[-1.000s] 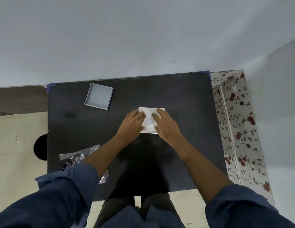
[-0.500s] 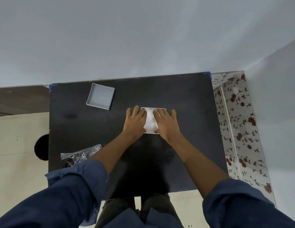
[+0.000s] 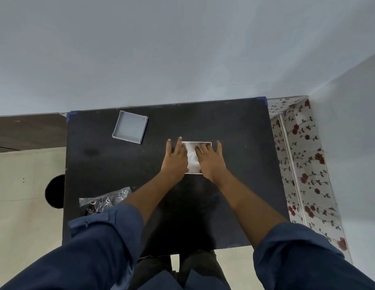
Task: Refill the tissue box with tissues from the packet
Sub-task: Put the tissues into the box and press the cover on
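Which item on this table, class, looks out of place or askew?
The grey lid lies upturned and skewed, apart from the tissue box under both hands. The crumpled packet sits at the table's near-left edge. Nothing looks spilled or damaged.

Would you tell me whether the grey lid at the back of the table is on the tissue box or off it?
Off. The grey lid lies hollow side up, apart from the tissue box.

no readable text, packet [image 3: 105,200] print too small
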